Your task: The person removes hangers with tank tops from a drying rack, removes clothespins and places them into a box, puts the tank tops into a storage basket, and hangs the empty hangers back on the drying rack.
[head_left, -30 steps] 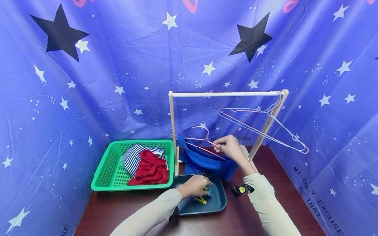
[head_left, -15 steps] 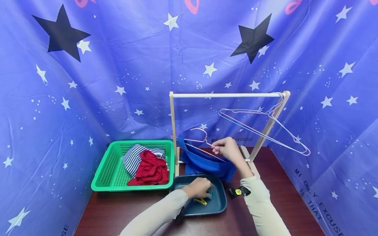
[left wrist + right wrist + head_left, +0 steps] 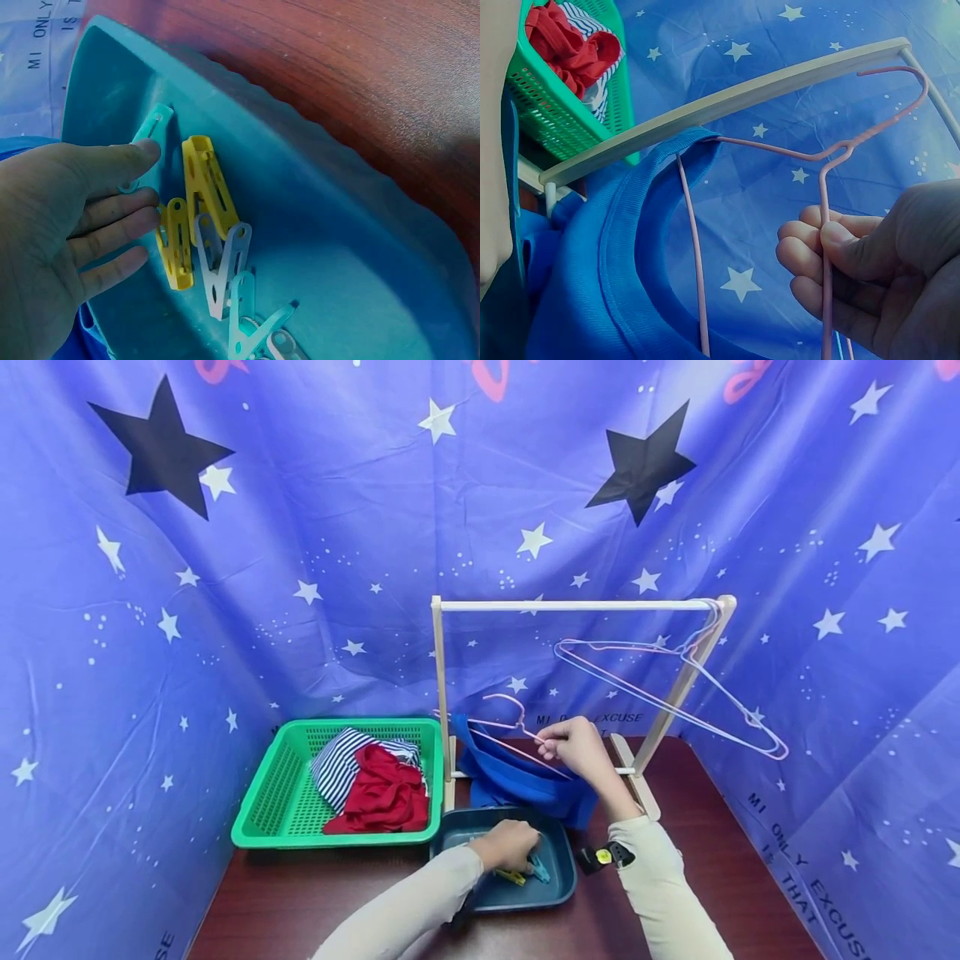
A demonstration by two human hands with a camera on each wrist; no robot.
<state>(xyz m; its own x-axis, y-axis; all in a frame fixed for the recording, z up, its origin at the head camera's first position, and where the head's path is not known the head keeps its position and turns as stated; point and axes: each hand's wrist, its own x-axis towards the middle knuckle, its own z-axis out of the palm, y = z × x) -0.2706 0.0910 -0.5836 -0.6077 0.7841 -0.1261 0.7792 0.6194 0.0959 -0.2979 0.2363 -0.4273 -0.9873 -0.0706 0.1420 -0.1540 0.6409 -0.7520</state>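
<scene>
In the head view my left hand [image 3: 510, 845] reaches into a dark teal tub [image 3: 558, 893]. Its thumb and a mostly hidden finger pinch a light blue clothespin [image 3: 156, 124], the other fingers loosely bent. Yellow clothespins [image 3: 208, 184] and a grey clothespin [image 3: 221, 262] lie beside the fingertips. My right hand [image 3: 577, 747] grips one sloping arm of a pink wire hanger [image 3: 826, 262] between thumb and fingers. On the hanger's other arm hangs a blue garment [image 3: 592, 255] by its ribbed neckline; its lower part drapes behind the tub.
A wooden rack [image 3: 570, 606] stands behind the hands, with a pink and a pale hanger [image 3: 675, 706] at its right end. At left, a green basket [image 3: 251, 810] holds red cloth [image 3: 382, 793] and striped cloth [image 3: 337, 764]. A starred curtain [image 3: 337, 527] surrounds the table [image 3: 720, 860].
My left hand has shifted slightly right within the tub, and more of the light blue clothespin shows at its fingertips. My right hand keeps its grip on the hanger, now marginally further left.
</scene>
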